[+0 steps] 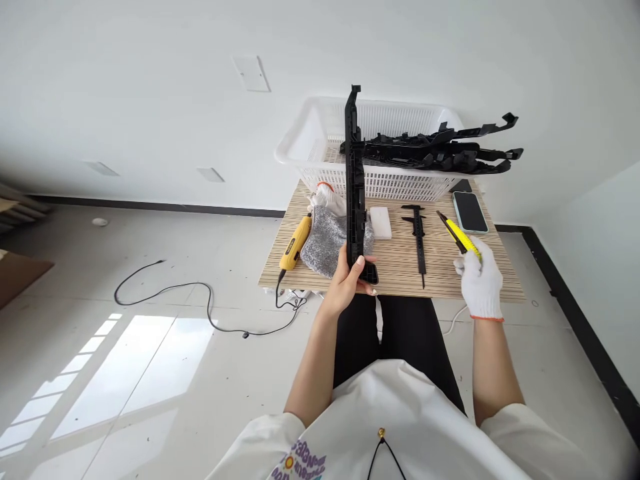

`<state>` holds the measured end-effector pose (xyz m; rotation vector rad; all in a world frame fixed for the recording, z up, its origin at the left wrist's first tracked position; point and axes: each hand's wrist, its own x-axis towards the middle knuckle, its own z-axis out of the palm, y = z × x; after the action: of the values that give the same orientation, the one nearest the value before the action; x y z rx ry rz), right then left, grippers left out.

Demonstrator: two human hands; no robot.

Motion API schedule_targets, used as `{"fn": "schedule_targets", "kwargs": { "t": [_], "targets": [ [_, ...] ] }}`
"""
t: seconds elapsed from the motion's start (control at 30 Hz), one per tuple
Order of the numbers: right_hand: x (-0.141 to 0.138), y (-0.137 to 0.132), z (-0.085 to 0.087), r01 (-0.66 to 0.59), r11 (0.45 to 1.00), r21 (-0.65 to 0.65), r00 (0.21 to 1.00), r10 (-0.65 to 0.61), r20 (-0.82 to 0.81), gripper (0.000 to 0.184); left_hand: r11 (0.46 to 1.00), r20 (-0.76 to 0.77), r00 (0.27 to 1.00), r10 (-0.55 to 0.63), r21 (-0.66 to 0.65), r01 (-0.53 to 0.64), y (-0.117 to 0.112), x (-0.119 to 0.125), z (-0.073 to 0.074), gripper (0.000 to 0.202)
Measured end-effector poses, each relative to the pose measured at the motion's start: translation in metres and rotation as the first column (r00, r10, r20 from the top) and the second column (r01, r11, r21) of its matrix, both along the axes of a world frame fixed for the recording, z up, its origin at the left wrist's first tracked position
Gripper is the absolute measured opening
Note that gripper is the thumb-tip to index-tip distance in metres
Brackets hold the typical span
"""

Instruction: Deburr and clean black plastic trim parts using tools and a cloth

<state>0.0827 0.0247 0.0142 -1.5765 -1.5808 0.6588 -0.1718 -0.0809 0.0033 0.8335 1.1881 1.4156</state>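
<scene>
My bare left hand (347,280) grips the lower end of a long black plastic part (355,193), which stands nearly upright in front of the basket. In a white glove with an orange cuff, my right hand (480,280) is closed on a yellow utility knife (461,237) above the table's right side. The knife points up and to the left; whether its blade is out I cannot tell. Between the two hands lies a black caliper (419,243), with a white block (381,223) to its left.
A white plastic basket (300,155) at the back of the table (395,280) holds several similar black parts (435,152), jutting out rightward. Also on the table are a phone (471,212), a grey cloth (323,243), a white glove (330,199) and a yellow corded tool (295,243). A black cable (210,313) trails across the floor.
</scene>
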Motion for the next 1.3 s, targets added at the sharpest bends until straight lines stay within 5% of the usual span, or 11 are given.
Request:
{"fn": "schedule_targets", "kwargs": {
  "t": [0.1,0.2,0.3,0.63,0.97,1.3],
  "targets": [
    [0.006,-0.010,-0.002,-0.169,0.977,-0.129,0.869,0.086,-0.486,0.045,0.999,0.046,0.999,-0.021,-0.030,0.022,0.000,-0.002,0.001,0.069],
    [0.011,-0.020,-0.003,-0.445,0.842,-0.305,0.764,0.180,-0.619,0.038,0.999,0.060,0.998,-0.035,-0.015,0.035,0.001,-0.003,0.000,0.071],
    [0.013,-0.025,-0.005,-0.570,0.754,-0.326,0.709,0.250,-0.660,0.035,0.999,0.084,0.996,-0.042,0.010,0.042,0.002,-0.003,-0.002,0.069],
    [0.007,-0.025,-0.011,-0.641,0.702,-0.310,0.631,0.253,-0.733,0.035,0.997,0.104,0.992,-0.065,0.048,0.060,0.005,-0.005,-0.007,0.062],
    [0.004,-0.027,-0.006,-0.637,0.702,-0.319,0.651,0.269,-0.710,0.035,0.999,0.125,0.991,-0.037,0.013,0.035,0.004,-0.004,-0.007,0.057],
    [0.004,-0.024,-0.003,-0.694,0.635,-0.339,0.638,0.326,-0.698,0.035,0.999,0.052,0.999,0.011,0.039,-0.013,0.006,-0.003,-0.011,0.057]
  ]
}}
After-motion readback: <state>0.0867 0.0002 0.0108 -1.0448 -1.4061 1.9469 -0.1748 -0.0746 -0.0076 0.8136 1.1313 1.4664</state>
